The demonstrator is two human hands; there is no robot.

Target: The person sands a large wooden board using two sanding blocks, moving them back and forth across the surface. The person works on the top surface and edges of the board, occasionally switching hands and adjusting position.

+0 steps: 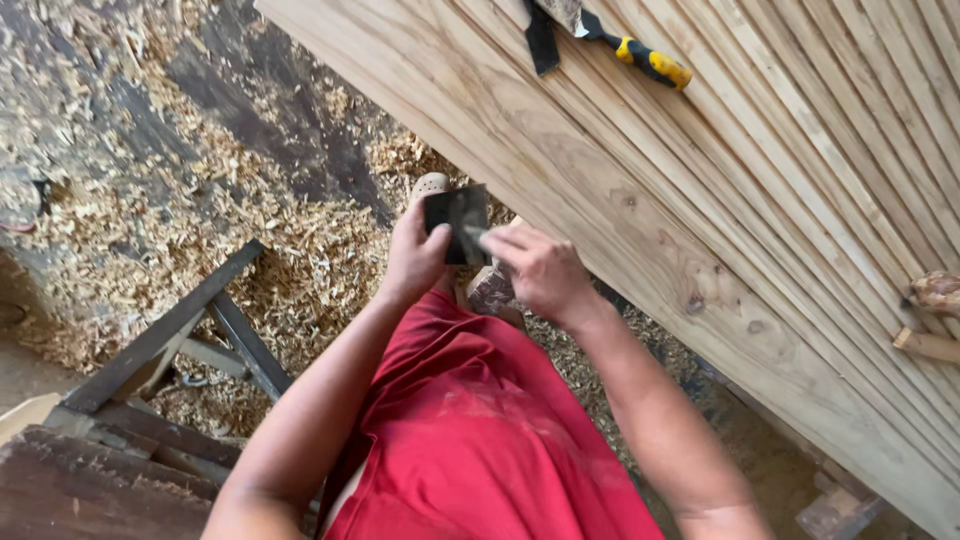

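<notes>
My left hand (pixel 415 255) grips a small dark square plate (pixel 456 212), thumb on its face, held over the floor just off the edge of a big grooved wooden panel (pixel 700 170). My right hand (pixel 535 268) pinches the plate's right lower edge with its fingertips. Both hands are in front of my red shirt (pixel 480 420). What lies under the right hand is partly hidden.
Wood shavings (pixel 180 190) cover the floor at left. A dark wooden trestle (pixel 170 340) stands at lower left. On the panel's top lies a tool with a yellow and black handle (pixel 650 60). A wooden handle (pixel 925 343) pokes in at the right edge.
</notes>
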